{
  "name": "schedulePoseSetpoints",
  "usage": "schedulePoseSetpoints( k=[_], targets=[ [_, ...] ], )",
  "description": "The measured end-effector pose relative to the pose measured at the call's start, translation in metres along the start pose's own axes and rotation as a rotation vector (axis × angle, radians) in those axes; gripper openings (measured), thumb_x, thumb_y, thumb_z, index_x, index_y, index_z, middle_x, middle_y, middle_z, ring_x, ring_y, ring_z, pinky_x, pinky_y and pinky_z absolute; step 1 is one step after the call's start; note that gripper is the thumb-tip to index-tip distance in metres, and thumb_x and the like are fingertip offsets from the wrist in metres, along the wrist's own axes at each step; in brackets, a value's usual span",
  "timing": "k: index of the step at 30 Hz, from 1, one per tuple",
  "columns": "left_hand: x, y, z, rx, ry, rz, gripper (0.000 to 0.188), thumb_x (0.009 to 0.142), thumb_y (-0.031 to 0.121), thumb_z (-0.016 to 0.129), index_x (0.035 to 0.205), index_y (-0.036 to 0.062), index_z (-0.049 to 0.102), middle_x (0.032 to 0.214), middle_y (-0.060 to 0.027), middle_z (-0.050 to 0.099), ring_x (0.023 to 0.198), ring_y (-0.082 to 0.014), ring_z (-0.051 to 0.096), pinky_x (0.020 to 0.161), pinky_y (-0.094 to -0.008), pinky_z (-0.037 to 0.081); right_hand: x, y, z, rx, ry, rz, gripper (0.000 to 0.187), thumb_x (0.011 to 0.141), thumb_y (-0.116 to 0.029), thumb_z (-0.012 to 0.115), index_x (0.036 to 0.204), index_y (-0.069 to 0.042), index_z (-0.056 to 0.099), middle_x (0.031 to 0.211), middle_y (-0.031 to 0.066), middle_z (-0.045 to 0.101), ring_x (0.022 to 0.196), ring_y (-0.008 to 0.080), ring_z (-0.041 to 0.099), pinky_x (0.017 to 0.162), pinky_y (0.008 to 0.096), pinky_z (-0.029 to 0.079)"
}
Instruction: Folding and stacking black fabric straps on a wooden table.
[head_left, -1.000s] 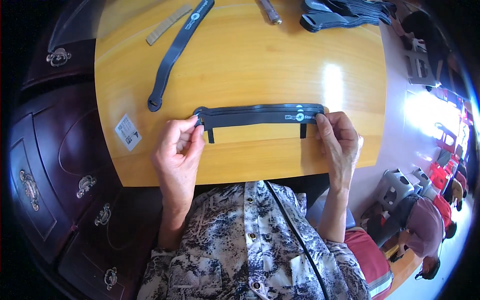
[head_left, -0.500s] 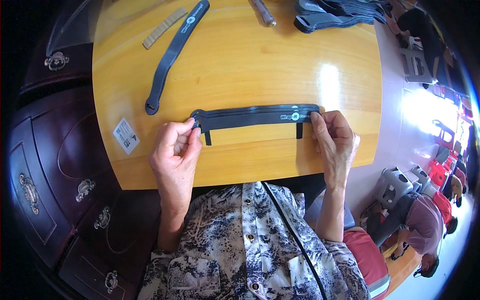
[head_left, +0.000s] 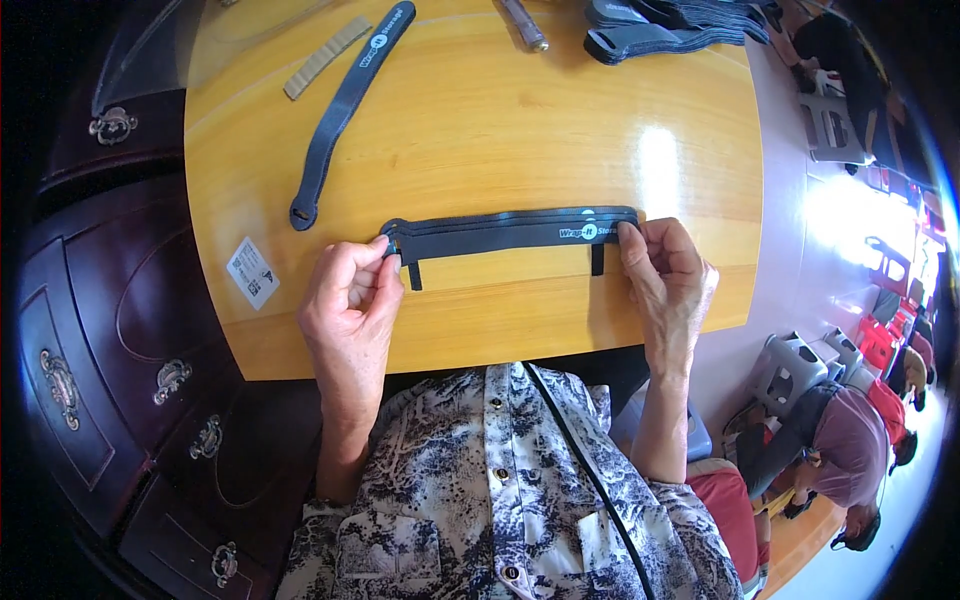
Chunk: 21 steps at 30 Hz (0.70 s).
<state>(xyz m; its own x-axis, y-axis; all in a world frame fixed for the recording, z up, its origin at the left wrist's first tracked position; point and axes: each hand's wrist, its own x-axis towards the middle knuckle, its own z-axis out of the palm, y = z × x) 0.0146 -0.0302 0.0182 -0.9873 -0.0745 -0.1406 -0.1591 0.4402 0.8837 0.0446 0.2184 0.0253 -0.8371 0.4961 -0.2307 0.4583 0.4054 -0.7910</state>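
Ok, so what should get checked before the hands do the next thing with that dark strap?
1. Left hand pinches the dark strap at its left end: ok.
2. Right hand pinches its right end: ok.
3. Strap lies flat and stretched on the yellow table: ok.
4. Layers lined up evenly: cannot tell.
5. Second strap lies apart: ok.
6. Strap pile keeps clear: ok.

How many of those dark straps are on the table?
At least 3: one strap held by left hand and right hand, one loose strap upper left, plus a pile whose number cannot be told.
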Motion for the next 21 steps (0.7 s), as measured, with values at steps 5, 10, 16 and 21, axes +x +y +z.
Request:
schedulePoseSetpoints(
  k=[5,10,16,21],
  targets=[
    [0.000,0.001,0.000,0.020,0.006,0.008,0.013,0.081,-0.010,0.064,0.090,-0.0022,0.059,0.076,-0.0013,0.052,0.062,-0.0037,0.053,0.056,-0.0186,0.044,-0.001,-0.005,0.002,-0.012,0.009,-0.008,0.021,0.085,-0.015,0.070,0.076,0.000,0.058,0.057,-0.0013,0.052,0.053,0.0027,0.044,0.049,0.0193,0.039],
    [0.000,0.002,-0.001,0.102,-0.020,0.038,0.011,0.086,-0.008,0.062,0.095,-0.0015,0.059,0.074,0.0063,0.053,0.064,0.0014,0.046,0.058,-0.0141,0.038,0.001,-0.010,0.001,-0.164,0.015,-0.040,0.021,0.084,-0.015,0.071,0.078,-0.001,0.056,0.056,0.0014,0.055,0.050,0.0048,0.045,0.048,0.0217,0.039],
    [0.003,0.005,-0.001,0.063,-0.029,0.052,0.012,0.083,-0.009,0.062,0.091,-0.0021,0.058,0.078,-0.0001,0.053,0.063,-0.0031,0.050,0.057,-0.0180,0.042,0.010,-0.013,-0.008,0.016,-0.099,0.094,0.023,0.085,-0.016,0.071,0.088,-0.004,0.052,0.055,0.0011,0.055,0.046,0.0048,0.044,0.042,0.0218,0.033],
    [0.004,0.002,0.001,0.070,-0.015,0.100,0.007,0.085,-0.007,0.062,0.089,-0.0041,0.058,0.080,0.0014,0.053,0.064,-0.0003,0.049,0.055,-0.0175,0.040,0.024,-0.008,-0.017,0.134,-0.234,0.195,0.019,0.085,-0.018,0.070,0.084,-0.009,0.054,0.054,-0.0031,0.052,0.042,0.0020,0.042,0.035,0.0189,0.025]
  ],
)
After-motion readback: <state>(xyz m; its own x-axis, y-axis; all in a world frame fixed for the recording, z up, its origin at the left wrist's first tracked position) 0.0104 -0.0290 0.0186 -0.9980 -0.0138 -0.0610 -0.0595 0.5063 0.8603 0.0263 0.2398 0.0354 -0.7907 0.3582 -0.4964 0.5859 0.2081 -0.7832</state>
